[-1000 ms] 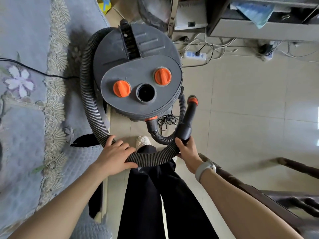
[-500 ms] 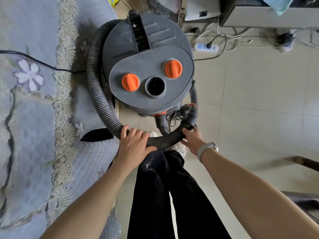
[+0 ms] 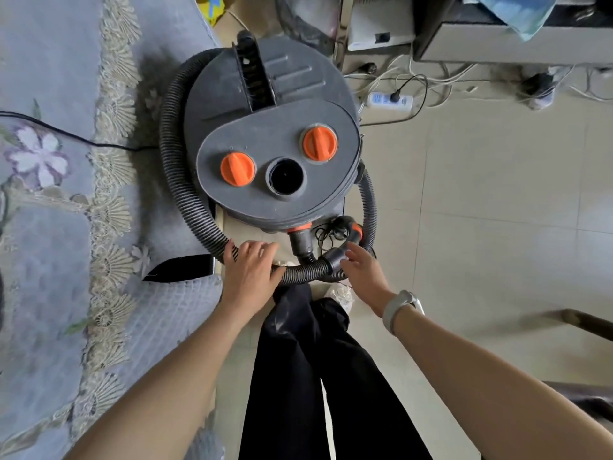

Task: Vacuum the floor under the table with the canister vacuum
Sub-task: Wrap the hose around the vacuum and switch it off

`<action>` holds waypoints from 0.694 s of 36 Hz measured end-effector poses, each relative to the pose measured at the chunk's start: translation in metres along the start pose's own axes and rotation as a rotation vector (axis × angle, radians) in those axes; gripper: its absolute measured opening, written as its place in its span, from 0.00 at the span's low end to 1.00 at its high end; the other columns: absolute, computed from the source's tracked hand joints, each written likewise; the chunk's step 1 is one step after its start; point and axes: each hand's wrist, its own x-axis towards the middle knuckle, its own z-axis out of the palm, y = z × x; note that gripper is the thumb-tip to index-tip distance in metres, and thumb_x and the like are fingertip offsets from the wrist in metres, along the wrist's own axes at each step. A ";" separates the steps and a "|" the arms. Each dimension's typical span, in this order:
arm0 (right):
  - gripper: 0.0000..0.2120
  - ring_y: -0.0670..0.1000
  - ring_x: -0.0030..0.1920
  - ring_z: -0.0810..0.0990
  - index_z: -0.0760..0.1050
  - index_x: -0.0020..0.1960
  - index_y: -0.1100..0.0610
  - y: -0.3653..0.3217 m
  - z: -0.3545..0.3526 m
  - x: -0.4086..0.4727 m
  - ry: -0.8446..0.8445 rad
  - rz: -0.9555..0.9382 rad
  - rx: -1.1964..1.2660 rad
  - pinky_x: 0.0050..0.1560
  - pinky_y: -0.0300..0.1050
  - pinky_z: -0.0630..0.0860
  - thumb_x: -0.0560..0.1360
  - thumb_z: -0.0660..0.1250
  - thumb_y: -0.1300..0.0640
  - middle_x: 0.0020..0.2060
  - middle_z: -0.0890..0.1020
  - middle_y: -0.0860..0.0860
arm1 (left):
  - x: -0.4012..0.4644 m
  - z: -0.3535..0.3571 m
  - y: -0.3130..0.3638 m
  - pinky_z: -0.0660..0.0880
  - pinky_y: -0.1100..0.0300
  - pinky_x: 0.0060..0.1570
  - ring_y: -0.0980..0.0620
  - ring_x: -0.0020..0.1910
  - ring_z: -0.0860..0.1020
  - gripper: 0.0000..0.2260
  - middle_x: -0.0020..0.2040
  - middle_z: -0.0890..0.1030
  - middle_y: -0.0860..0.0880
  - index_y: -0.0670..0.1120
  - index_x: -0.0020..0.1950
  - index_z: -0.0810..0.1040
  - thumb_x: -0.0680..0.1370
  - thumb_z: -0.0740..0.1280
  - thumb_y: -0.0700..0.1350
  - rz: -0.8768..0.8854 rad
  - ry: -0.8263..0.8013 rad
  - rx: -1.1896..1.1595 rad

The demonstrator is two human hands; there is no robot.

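The grey canister vacuum (image 3: 265, 94) with two orange knobs stands on the tile floor in front of me. Its black ribbed hose (image 3: 172, 167) loops round the canister's left side and passes under my hands. My left hand (image 3: 252, 273) grips the hose, fingers over it and thumb beneath. My right hand (image 3: 361, 273) has its fingers spread nearly straight and touches the dark cuff (image 3: 333, 260) at the hose's end. The orange-ringed tip (image 3: 356, 230) lies against the canister's base next to a bundled cord (image 3: 331, 232).
A bed with a lilac lace cover (image 3: 66, 227) fills the left, with a black cable (image 3: 66, 136) across it. A power strip (image 3: 391, 101) and loose wires lie behind the canister under a cabinet (image 3: 497, 48). Dark wooden furniture (image 3: 583, 323) stands at right.
The rigid hose end has swung down from pointing up to lying curled by the canister's base. My right hand has loosened from gripping it to a spread touch. My left hand keeps its grip.
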 end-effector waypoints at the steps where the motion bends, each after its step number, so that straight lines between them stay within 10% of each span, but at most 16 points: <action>1: 0.22 0.52 0.57 0.76 0.62 0.74 0.57 -0.003 0.000 -0.001 -0.001 -0.024 -0.026 0.57 0.39 0.70 0.80 0.58 0.60 0.61 0.75 0.52 | 0.001 -0.002 -0.002 0.68 0.40 0.59 0.44 0.50 0.79 0.16 0.48 0.81 0.48 0.45 0.54 0.79 0.70 0.73 0.51 -0.010 0.030 -0.033; 6: 0.20 0.52 0.56 0.76 0.65 0.72 0.56 -0.030 -0.002 -0.004 0.015 -0.129 -0.138 0.55 0.43 0.71 0.80 0.58 0.60 0.60 0.76 0.53 | 0.010 -0.030 -0.001 0.73 0.47 0.54 0.44 0.53 0.77 0.18 0.53 0.80 0.47 0.43 0.57 0.78 0.74 0.59 0.52 -0.040 0.160 -0.198; 25: 0.19 0.53 0.66 0.71 0.66 0.71 0.54 -0.227 -0.032 0.020 0.152 -0.428 -0.454 0.67 0.51 0.68 0.80 0.56 0.59 0.66 0.73 0.53 | 0.137 -0.148 -0.034 0.74 0.44 0.54 0.42 0.56 0.77 0.17 0.56 0.78 0.43 0.41 0.59 0.76 0.76 0.60 0.49 -0.097 0.427 -0.420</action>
